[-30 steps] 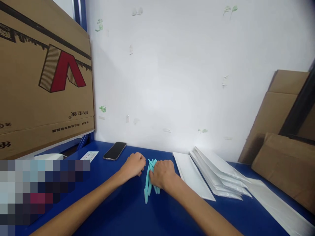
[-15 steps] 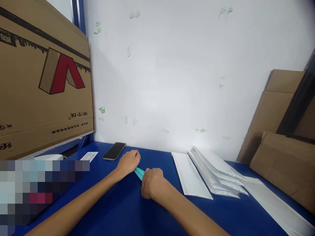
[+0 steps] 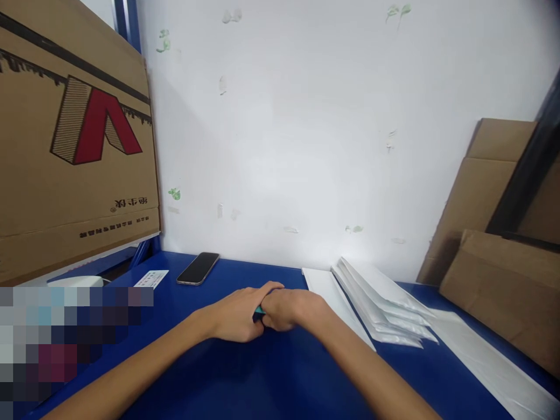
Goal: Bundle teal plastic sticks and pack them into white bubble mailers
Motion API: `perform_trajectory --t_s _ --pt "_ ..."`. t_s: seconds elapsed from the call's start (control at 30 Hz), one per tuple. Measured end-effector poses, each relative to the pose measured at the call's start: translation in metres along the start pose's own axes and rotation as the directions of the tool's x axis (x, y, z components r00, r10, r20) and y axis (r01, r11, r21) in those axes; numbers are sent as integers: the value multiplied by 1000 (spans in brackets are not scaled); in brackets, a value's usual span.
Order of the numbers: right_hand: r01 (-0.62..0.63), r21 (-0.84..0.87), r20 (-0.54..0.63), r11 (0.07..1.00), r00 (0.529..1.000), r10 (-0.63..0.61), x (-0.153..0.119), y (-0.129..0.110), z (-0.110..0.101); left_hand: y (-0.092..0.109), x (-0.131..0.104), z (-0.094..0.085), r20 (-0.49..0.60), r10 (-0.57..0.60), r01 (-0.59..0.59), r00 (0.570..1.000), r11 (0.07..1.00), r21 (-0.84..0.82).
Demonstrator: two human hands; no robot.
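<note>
My left hand (image 3: 236,315) and my right hand (image 3: 286,308) are pressed together above the middle of the blue table. A small bit of a teal strip (image 3: 258,314), seemingly soft and folded, shows in the gap between them; the rest of it is hidden in the fingers. Both hands are closed around it. The left fingers reach across the knuckles of the right, which is curled into a fist. Just right of the right hand lie flat white envelopes or sleeves (image 3: 363,303), some in a loose stack.
A dark-screened phone (image 3: 198,269) and a printed white card (image 3: 151,279) lie on the blue table (image 3: 245,385) at the back left. A large cardboard box (image 3: 79,192) stands left. More cardboard (image 3: 503,297) leans at the right. Behind is a white wall (image 3: 280,128). Lower left is blurred out.
My hands were apart with the teal strip stretched between them; now they have come together and the strip is mostly covered. The camera view has shifted slightly.
</note>
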State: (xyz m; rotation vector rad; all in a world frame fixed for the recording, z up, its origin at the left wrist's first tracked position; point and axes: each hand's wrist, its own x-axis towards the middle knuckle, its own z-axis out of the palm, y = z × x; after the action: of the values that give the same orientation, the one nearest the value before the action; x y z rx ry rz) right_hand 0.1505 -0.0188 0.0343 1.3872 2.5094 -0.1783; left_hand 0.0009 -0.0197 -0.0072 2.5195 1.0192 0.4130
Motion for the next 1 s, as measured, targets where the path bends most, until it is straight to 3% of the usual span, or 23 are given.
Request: perform_trajectory --t_s 0.13,0.27,0.4,0.5,0.6,0.7,0.8,0.9,1.0 --pt "-35 11 112 999 993 33 -6 4 -11 -8 5 13 -42 -74 77 996 996 52" --pt "-62 14 66 998 996 61 -8 6 -14 -13 9 21 -127 -131 145 983 984 108" --pt "-113 25 12 993 994 112 -19 19 -26 -15 10 17 -155 -156 166 976 985 53" --pt "-132 89 -108 987 984 141 -36 41 -41 -17 11 12 -156 -178 173 972 984 -49" --pt "-147 191 -345 971 916 207 -52 68 -47 -19 14 9 -153 -213 182 965 964 -195" --pt "-275 142 -477 951 823 310 -56 82 -31 -20 16 7 -88 -254 204 963 903 -377" --pt "-383 105 -484 918 786 384 -49 78 4 -17 16 7 31 -271 242 962 795 -556" --pt "-424 12 -409 905 824 392 -41 65 39 -14 14 7 119 -239 254 964 684 -684" --pt "-402 -25 -337 915 865 371 -38 60 54 -13 13 8 150 -204 245 967 600 -762"
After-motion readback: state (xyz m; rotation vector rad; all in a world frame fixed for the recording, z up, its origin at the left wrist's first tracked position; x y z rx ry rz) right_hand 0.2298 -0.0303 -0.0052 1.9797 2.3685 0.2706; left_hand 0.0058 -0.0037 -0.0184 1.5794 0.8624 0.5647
